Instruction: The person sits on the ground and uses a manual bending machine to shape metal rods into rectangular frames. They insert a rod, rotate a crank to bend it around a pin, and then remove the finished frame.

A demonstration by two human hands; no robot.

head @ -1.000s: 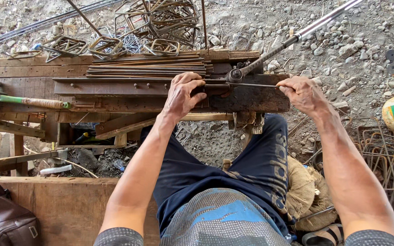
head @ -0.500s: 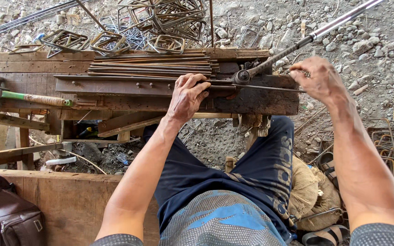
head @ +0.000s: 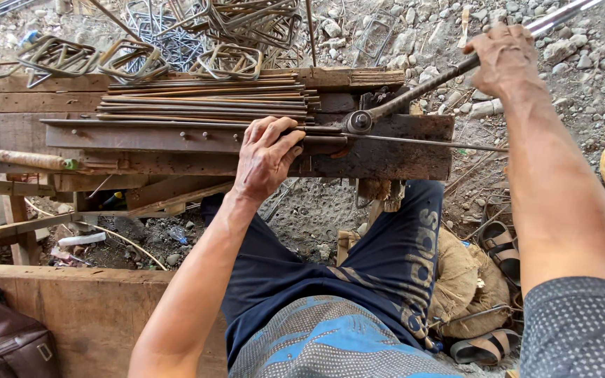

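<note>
The left hand (head: pixel 266 157) lies palm down on the front edge of the rusty steel plate (head: pixel 386 157) fixed along the wooden desk (head: pixel 29 105), its grip pressed together over a thin steel rod (head: pixel 428 143) that runs out to the right past the end of the plate. The fingers curl over the plate's edge and hold the rod down just left of the round pivot (head: pixel 359 121) of the bending lever (head: pixel 421 87). The right hand (head: pixel 502 59) is raised at upper right, its grip wrapped fully around the lever's ribbed bar, which slants up and right from the pivot toward the corner of the view. The rod lies level, touching the plate and passing just under the pivot. Behind the left hand, a bundle of straight rusty rods (head: pixel 204 94) rests lengthwise on the desk. Beyond it, a heap of bent rectangular stirrups (head: pixel 225 59) sits at the desk's far edge and on the gravel ground (head: pixel 582 91). A tool with a green handle (head: pixel 15 157) lies at the desk's left end. A brown bag (head: pixel 5 339) sits at lower left, and sandals (head: pixel 498 248) lie on the ground at right, beside a burlap sack (head: pixel 460 280).
</note>
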